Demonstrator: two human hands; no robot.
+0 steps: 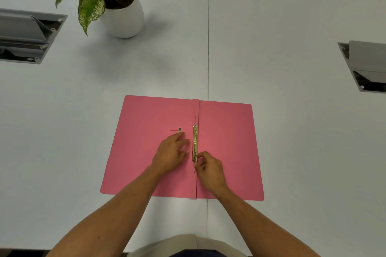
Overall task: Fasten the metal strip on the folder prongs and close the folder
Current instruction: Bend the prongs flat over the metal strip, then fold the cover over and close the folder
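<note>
Forearms: both reached in from the near edge of the counter (292, 142) and met over the middle of the open pink folder (225, 152); bare, no sleeve showed
Right hand (211, 168): lay just right of the folder's fold; fingertips (199, 155) curled together against the near end of the metal strip (194, 144), seemingly pinching it or the prong beneath; the exact hold was too small to tell
Left hand (171, 152): lay flat on the left leaf, fingers spread and loose, clamped on nothing; fingertips reached toward the strip from its left, whether touching it could not be told
Metal strip: lay lengthwise along the fold, between the two hands, its far end beyond both
Prongs (195, 120): one thin end ran out past the strip's far end, away from the hands; another showed near the right hand's fingertips
Small metal piece (179, 130): sat on the left leaf just beyond the left hand's fingertips; likely a loose fastener part, uncertain
Step in hand: judged to be seating and fastening the strip on the prongs; folder not yet closed
Next move: probably called for pressing the prongs flat and locking them under the strip, then swinging one leaf over the other
Beyond the hands: a potted plant (123, 12) stood well off to the far left
</note>
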